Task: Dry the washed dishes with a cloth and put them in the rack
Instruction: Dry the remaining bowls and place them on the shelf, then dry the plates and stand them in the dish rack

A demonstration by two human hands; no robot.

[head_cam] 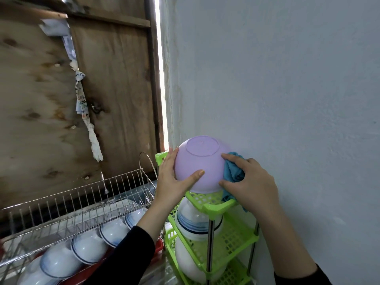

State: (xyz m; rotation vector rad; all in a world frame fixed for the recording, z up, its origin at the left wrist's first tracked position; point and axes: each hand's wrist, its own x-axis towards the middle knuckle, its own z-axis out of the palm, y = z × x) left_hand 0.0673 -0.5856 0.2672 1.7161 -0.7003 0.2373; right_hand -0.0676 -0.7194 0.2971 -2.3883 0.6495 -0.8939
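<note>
A purple plastic bowl (200, 163) sits upside down on the top shelf of a green plastic rack (216, 204). My left hand (174, 179) grips its left side, thumb across the front. On the bowl's right side my right hand (250, 182) holds a blue cloth (233, 171) bunched against it. Part of the cloth hangs down past the shelf edge.
White bowls with blue bands (197, 225) stand on the green rack's lower shelves. A metal wire dish rack (82, 204) at the left holds a row of upturned white bowls (88, 247). A pale wall (287, 99) is close on the right, a wooden board (61, 99) behind.
</note>
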